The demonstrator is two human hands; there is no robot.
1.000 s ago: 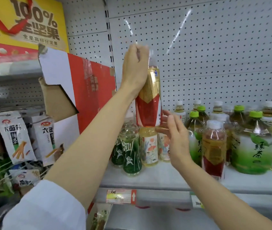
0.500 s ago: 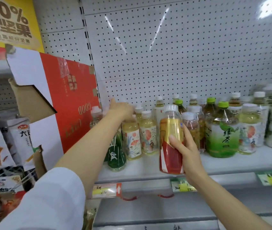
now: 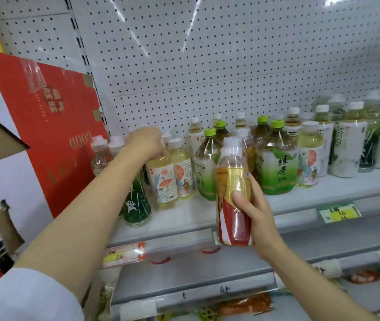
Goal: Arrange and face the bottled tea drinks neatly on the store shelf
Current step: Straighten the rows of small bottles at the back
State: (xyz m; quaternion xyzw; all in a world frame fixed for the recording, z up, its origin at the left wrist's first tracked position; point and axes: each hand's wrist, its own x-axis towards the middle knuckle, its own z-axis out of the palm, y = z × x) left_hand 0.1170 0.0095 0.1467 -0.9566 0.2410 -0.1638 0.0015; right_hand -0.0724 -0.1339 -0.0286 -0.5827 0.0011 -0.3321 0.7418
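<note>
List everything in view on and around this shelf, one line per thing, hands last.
red-and-gold tea bottle: one, white cap, held in front of the shelf edge.
floral-label tea bottle: one, pale yellow drink, shelf left, top under the left hand.
dark green bottle: one, shelf front left.
green tea bottle: one large, green cap, shelf middle.
white-label tea bottles: several, shelf right.
shelf: one, white.
pegboard: white, behind.
red carton: one, far left.
price tags: two, yellow, on the shelf rail.
left hand: on the floral-label bottle's top.
right hand: grips the red-and-gold bottle.
</note>
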